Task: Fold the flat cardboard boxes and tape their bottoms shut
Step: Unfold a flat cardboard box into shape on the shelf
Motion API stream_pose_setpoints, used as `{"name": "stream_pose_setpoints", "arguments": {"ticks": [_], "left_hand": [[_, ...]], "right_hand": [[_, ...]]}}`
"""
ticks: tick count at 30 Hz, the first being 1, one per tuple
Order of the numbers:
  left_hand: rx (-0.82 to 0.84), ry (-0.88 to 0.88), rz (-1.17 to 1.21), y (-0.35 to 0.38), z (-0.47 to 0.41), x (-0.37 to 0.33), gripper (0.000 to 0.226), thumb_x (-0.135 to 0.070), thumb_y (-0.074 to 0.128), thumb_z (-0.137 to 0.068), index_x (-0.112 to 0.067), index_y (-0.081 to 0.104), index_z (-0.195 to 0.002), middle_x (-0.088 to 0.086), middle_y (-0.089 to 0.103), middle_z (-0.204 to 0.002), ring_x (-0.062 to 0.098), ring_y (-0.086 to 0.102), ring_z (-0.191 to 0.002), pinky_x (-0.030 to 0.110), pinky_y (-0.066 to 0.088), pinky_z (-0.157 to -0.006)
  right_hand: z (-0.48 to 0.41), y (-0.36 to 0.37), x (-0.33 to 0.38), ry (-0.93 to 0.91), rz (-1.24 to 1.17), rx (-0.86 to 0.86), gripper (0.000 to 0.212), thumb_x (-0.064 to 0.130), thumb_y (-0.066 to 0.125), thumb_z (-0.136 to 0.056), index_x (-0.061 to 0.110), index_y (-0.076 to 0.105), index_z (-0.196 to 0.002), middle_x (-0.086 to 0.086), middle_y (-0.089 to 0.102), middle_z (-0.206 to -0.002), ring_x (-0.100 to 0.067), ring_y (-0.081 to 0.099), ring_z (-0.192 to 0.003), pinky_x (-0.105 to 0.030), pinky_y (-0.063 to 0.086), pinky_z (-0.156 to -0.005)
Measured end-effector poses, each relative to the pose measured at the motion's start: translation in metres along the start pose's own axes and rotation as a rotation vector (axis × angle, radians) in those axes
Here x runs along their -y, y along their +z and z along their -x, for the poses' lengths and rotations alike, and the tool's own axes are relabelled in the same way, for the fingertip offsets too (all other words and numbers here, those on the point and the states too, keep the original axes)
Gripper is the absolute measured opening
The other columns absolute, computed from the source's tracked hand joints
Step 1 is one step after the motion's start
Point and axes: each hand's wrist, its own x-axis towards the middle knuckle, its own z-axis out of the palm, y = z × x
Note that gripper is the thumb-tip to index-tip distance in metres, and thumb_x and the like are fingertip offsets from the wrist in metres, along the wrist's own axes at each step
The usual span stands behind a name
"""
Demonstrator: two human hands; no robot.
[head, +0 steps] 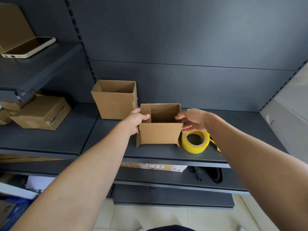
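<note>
Fingers (137,111) of my left hand (133,121) pinched the box (160,135) wall beside them, right hand (194,120) loosely open opposite; cardboard seemed light, easily crushed.

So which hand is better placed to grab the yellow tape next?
Right. The right hand is at the box's right edge, close by the tape roll; the left hand grips the box's opposite side, probably steadying it.

Bare forearms (93,164), bare left hand (135,120), right hand (193,120), dark clothing (171,228) below
</note>
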Motion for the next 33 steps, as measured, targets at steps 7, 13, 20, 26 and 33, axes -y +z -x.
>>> {"name": "stream_pose_setpoints", "arguments": {"ticks": [7, 13, 20, 26, 33], "left_hand": [[-0.059, 0.002, -0.051, 0.002, -0.008, 0.012, 0.075, 0.000, 0.063, -0.088, -0.018, 0.026, -0.150, 0.008, 0.045, -0.143, 0.026, 0.046, -0.127, 0.043, 0.038, -0.108], [-0.044, -0.005, -0.007, -0.003, -0.016, 0.015, 0.067, -0.006, 0.058, -0.092, -0.022, 0.026, -0.150, 0.007, 0.039, -0.149, 0.026, 0.041, -0.134, 0.046, 0.035, -0.111], [-0.098, 0.016, -0.033, -0.002, -0.020, 0.018, 0.060, -0.013, 0.055, -0.095, -0.020, 0.030, -0.148, 0.006, 0.041, -0.147, 0.027, 0.040, -0.133, 0.045, 0.036, -0.110], [-0.103, 0.004, -0.049, -0.004, -0.026, 0.016, 0.068, -0.011, 0.063, -0.090, -0.021, 0.031, -0.148, 0.007, 0.042, -0.146, 0.028, 0.043, -0.130, 0.047, 0.039, -0.108], [0.152, -0.021, -0.171, -0.005, -0.025, 0.011, 0.114, 0.002, 0.075, -0.075, -0.029, -0.002, -0.152, 0.008, 0.019, -0.157, 0.027, 0.032, -0.137, 0.046, 0.031, -0.113]], "right_hand": [[-0.004, -0.006, -0.011, 0.003, -0.148, 0.031, 0.043, 0.044, 0.049, -0.097, 0.008, 0.060, -0.118, -0.013, 0.064, -0.118, -0.028, 0.064, -0.101, -0.040, 0.053, -0.087], [-0.008, -0.009, -0.020, 0.010, -0.300, 0.067, 0.047, 0.038, 0.056, -0.094, 0.018, 0.048, -0.136, -0.014, 0.054, -0.129, -0.034, 0.054, -0.117, -0.048, 0.049, -0.094], [-0.011, -0.005, -0.019, -0.012, -0.298, 0.089, 0.056, 0.031, 0.059, -0.092, 0.035, 0.037, -0.143, -0.009, 0.037, -0.145, -0.037, 0.038, -0.133, -0.049, 0.044, -0.100], [-0.020, -0.002, -0.023, -0.035, -0.316, 0.093, 0.058, 0.037, 0.064, -0.087, 0.034, 0.039, -0.140, 0.001, 0.027, -0.154, -0.036, 0.032, -0.137, -0.052, 0.042, -0.102], [-0.021, -0.008, -0.016, -0.040, -0.307, 0.079, 0.034, 0.041, 0.054, -0.095, 0.031, 0.047, -0.127, 0.006, 0.053, -0.126, -0.036, 0.049, -0.122, -0.058, 0.039, -0.102]]}}
